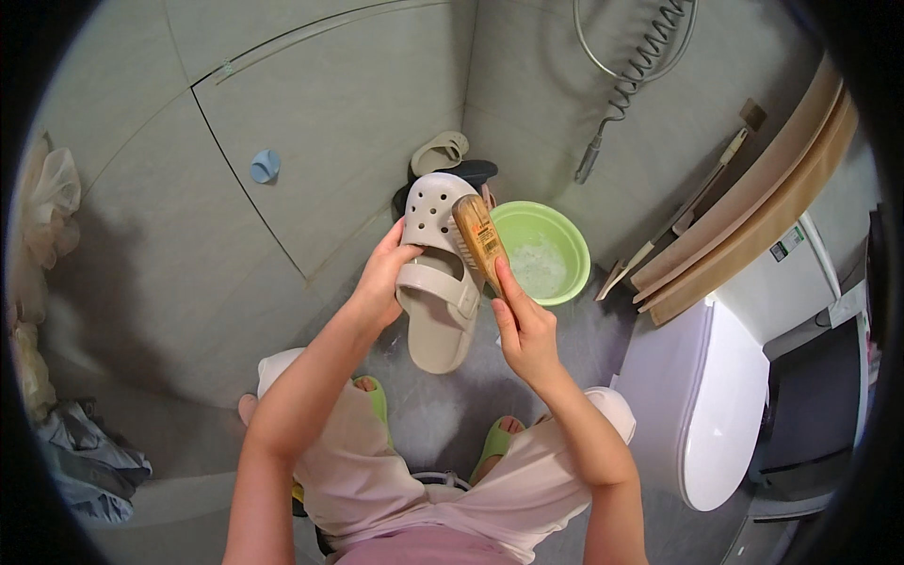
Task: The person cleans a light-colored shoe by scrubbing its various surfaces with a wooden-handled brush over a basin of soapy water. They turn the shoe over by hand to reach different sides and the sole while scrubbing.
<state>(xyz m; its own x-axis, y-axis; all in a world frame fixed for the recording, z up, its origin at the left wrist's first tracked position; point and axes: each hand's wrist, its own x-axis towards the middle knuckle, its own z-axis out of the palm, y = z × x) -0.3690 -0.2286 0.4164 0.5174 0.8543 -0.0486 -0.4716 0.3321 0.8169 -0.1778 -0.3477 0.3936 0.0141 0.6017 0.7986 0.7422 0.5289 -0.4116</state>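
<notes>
A beige clog (436, 325) with round holes in its toe hangs in front of me, toe pointing away. My left hand (381, 278) grips it by its left side, with the thumb reaching into the foot opening. In my right hand (527, 334) is a wooden scrubbing brush (481, 240), held by its handle. The brush's bristles rest against the right side of the clog's toe. Behind the brush, a light green basin (581, 266) on the floor contains sudsy, whitish water.
More shoes, including a beige clog (439, 151), stand in the far corner. A coiled shower hose (629, 85) hangs on the wall. To the right are a white toilet (725, 405), tan boards (744, 207) and a long-handled squeegee (650, 250). Plastic bags (47, 207) hang at left.
</notes>
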